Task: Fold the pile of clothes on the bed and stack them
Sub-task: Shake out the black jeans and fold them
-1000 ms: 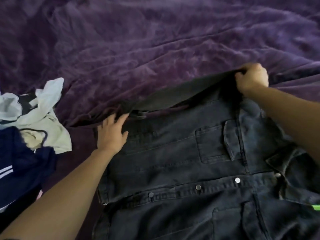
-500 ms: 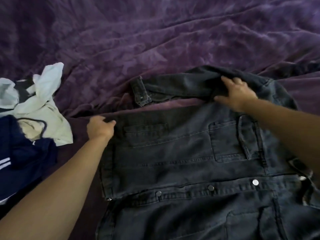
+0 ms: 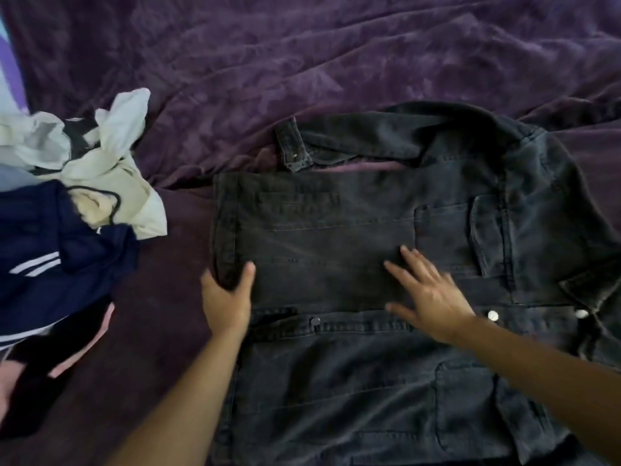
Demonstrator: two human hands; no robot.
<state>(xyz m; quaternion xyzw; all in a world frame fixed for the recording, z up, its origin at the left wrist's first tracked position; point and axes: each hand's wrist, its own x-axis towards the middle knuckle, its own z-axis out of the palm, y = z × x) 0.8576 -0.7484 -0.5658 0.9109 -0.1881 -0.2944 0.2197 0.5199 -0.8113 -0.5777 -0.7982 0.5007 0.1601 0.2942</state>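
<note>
Fingers (image 3: 415,262) of the right hand (image 3: 433,297) lie spread flat on the denim jacket (image 3: 336,230), itself spread on the bed cover (image 3: 302,62). The left hand (image 3: 226,304) pinches its hem, thumb on top. Smooth outward from centre while the hem is held taut, then fold.

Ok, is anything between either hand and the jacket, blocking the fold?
Nothing visible. The left hand grips the jacket by its hem, the right hand lies flat on it; the unfolded pile sits apart at left.
</note>
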